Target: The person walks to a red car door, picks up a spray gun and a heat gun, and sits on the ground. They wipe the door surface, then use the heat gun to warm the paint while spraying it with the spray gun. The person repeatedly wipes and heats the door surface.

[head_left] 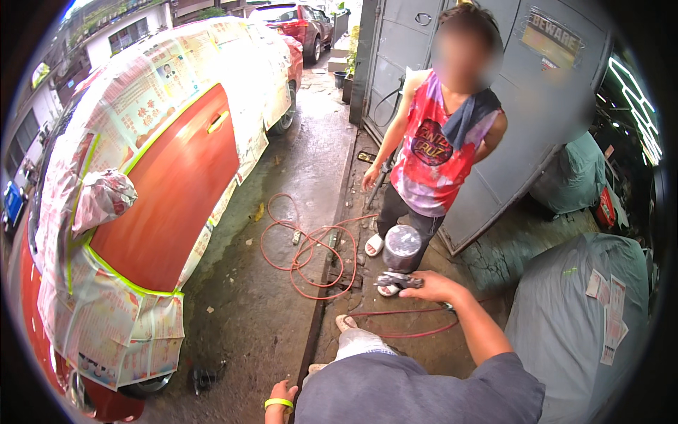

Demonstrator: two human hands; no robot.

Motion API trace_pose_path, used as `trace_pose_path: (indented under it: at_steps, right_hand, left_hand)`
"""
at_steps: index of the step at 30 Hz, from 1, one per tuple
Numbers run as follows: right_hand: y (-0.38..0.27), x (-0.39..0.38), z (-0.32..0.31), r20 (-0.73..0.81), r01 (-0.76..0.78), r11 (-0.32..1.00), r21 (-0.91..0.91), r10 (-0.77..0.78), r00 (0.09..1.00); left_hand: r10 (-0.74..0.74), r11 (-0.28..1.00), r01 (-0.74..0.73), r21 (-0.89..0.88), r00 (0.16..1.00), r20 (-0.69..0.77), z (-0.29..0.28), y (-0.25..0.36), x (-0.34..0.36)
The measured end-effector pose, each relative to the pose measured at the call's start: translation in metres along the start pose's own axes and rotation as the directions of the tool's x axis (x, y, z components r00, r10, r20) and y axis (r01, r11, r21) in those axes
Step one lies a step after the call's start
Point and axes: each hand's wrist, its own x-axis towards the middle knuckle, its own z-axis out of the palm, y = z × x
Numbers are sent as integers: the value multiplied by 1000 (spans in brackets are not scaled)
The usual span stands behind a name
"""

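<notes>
My right hand (433, 288) is stretched out in front of me, closed around a spray gun (400, 280) with a round grey paint cup (402, 247) on top. A dark red air hose (406, 335) loops below that hand. Down at the lower edge, my left hand (283, 392) hangs by my side with a yellow wristband; its fingers are loosely bent and nothing shows in them. To the left stands a car masked with printed paper (134, 328) and yellow-green tape, leaving a red-orange door panel (169, 205) bare. Wrapped paper covers its side mirror (106, 198).
A person in a red tie-dye sleeveless shirt (434, 145) stands just beyond the spray gun. Coiled orange-red hose (311, 258) lies on the wet concrete. Grey covers (572, 304) drape a large shape at right. A grey metal gate (522, 120) stands behind the person.
</notes>
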Motion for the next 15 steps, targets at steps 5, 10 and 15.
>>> trace_pose_path:
  at_steps: [5,10,15]
  right_hand:
    - [20,-72,-45,59,-190,964,-186,204,977]
    - [35,-131,-86,193,-520,799,-302,585,788]
    - [20,-183,-100,178,-694,703,-158,711,680]
  left_hand:
    - [5,999,-7,54,1000,27,-1,-23,13]
    - [65,989,-69,131,997,35,12,-35,28]
    - [86,985,-99,142,992,95,12,-14,40]
